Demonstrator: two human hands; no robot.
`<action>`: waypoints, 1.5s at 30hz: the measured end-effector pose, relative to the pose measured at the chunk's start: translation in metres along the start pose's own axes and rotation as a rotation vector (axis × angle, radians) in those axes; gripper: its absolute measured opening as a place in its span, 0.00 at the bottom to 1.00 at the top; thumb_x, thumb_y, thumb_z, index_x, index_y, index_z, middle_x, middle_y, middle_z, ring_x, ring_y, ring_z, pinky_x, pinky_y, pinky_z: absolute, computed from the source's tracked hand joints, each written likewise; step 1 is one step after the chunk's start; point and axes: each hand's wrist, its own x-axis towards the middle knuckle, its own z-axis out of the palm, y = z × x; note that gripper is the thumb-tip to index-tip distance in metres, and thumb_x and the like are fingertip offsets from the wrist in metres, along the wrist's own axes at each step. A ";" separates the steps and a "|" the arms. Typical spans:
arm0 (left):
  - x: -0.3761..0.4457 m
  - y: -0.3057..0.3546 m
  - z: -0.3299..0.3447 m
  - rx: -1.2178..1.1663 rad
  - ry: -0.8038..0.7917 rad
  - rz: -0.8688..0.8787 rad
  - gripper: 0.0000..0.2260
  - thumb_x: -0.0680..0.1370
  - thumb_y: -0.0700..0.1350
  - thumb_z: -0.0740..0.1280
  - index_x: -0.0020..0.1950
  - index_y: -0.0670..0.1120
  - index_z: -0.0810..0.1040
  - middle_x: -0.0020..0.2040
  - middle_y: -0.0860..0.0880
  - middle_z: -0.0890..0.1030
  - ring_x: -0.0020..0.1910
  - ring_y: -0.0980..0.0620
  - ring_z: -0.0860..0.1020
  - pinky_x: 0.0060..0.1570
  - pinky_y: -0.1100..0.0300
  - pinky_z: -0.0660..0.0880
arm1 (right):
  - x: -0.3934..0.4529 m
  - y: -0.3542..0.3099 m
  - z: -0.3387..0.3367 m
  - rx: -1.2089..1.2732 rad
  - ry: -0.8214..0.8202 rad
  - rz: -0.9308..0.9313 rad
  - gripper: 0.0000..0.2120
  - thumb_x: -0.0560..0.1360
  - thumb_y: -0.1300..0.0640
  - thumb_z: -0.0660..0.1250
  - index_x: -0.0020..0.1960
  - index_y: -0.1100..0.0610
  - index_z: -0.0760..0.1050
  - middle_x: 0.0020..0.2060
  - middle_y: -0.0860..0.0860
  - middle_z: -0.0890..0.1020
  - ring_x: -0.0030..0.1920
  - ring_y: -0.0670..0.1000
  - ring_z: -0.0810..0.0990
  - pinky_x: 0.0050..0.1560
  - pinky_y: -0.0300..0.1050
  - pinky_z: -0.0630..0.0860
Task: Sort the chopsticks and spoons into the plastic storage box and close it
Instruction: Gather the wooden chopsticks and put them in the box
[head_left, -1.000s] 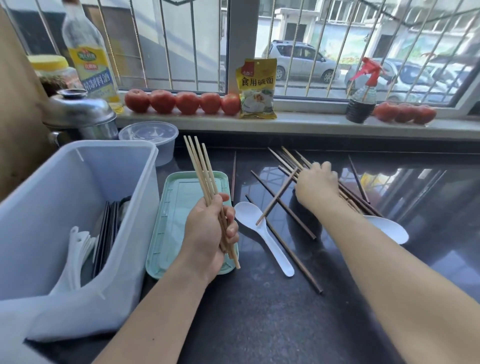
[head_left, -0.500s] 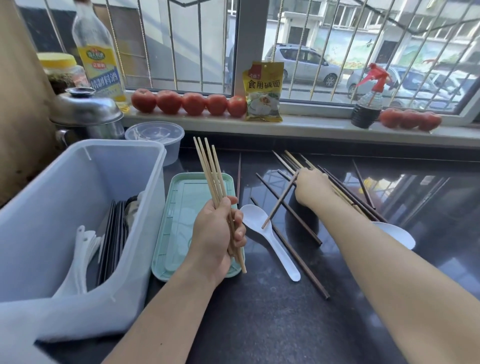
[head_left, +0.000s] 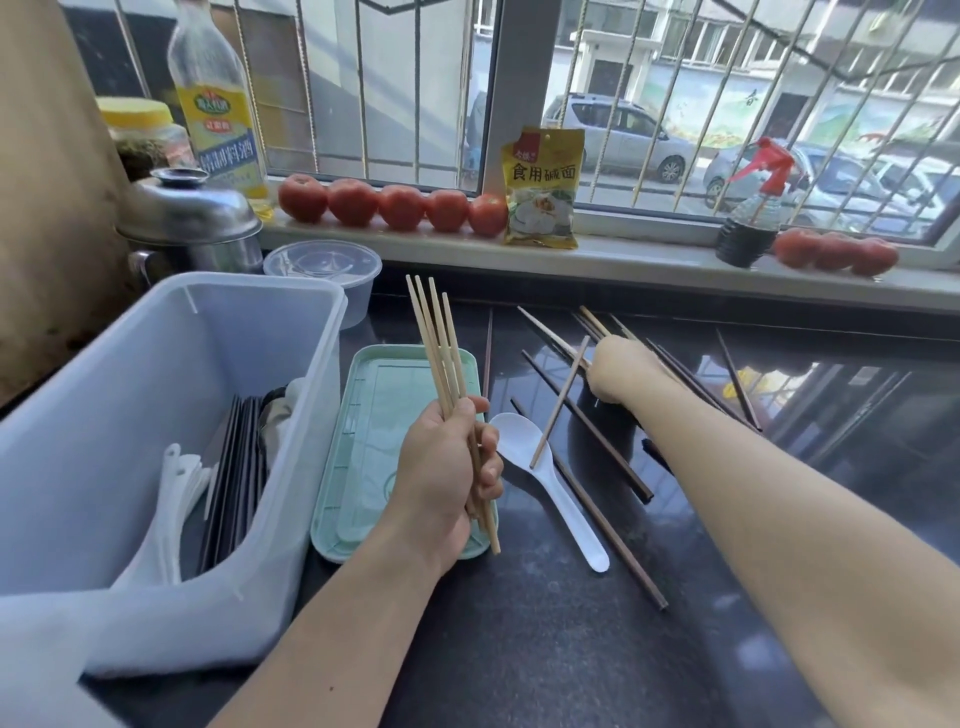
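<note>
Head view shows your left hand (head_left: 448, 470) wrapped around a bunch of pale chopsticks (head_left: 440, 349), their tips pointing up over the green lid (head_left: 363, 467). Your right hand (head_left: 621, 373) reaches to the pile of chopsticks (head_left: 691, 375) near the back edge of the counter (head_left: 519, 649), and one pale stick (head_left: 560, 401) hangs down from it, so its fingers look closed on that stick, though you cannot see them well. These sticks are light, thin and stiff. They are smooth, so they can slide out of a loose grip or roll on the shiny counter. Pinch each one near its middle, then line it up with the bunch. The white spoon (head_left: 545, 478) lies just right of the lid, with a dark stick lying beside it. It is probably light, hard plastic, so lift it by the long handle. The storage box (head_left: 130, 364) stands at the left edge of the counter and already holds dark chopsticks (head_left: 236, 467) and white spoons (head_left: 171, 499). Lower the bunch in flat, next to those.
</note>
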 end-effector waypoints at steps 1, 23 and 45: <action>0.000 0.000 0.000 -0.004 0.000 0.000 0.09 0.87 0.44 0.55 0.58 0.43 0.73 0.31 0.49 0.73 0.25 0.53 0.66 0.27 0.60 0.61 | -0.001 -0.002 0.002 -0.023 0.018 -0.018 0.10 0.79 0.62 0.63 0.60 0.61 0.76 0.55 0.59 0.81 0.56 0.61 0.81 0.44 0.47 0.73; 0.000 0.004 0.001 -0.046 -0.107 0.006 0.10 0.88 0.42 0.55 0.62 0.41 0.74 0.34 0.48 0.77 0.29 0.51 0.74 0.28 0.59 0.71 | 0.008 0.039 -0.043 -0.153 0.514 0.099 0.11 0.77 0.67 0.62 0.56 0.66 0.81 0.55 0.62 0.77 0.54 0.66 0.80 0.50 0.56 0.77; -0.013 0.002 0.011 0.290 -0.374 0.463 0.14 0.87 0.38 0.56 0.70 0.43 0.74 0.61 0.36 0.80 0.58 0.31 0.79 0.52 0.32 0.79 | -0.161 -0.035 -0.013 1.571 0.012 -0.652 0.09 0.83 0.65 0.60 0.60 0.55 0.72 0.55 0.59 0.83 0.50 0.58 0.84 0.41 0.53 0.82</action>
